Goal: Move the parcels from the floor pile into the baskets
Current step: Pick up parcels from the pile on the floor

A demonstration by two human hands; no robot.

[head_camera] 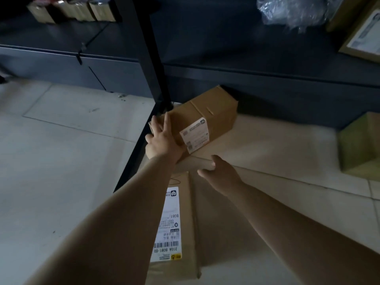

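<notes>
A small brown cardboard parcel (205,118) with a white shipping label lies on the floor against the dark shelf base. My left hand (163,138) lies on its near left end, fingers spread over the top and side. My right hand (221,173) hovers just below the parcel, fingers apart and holding nothing. A long brown parcel (185,233) with a white barcode label lies on the floor under my forearms. No basket is in view.
A dark metal shelving unit (267,75) runs along the back, with an upright post (152,64). On its shelf sit a labelled carton (362,31), a clear plastic bag (292,11) and several small boxes (72,11). Another carton (359,145) stands at the right on the tiled floor (61,161).
</notes>
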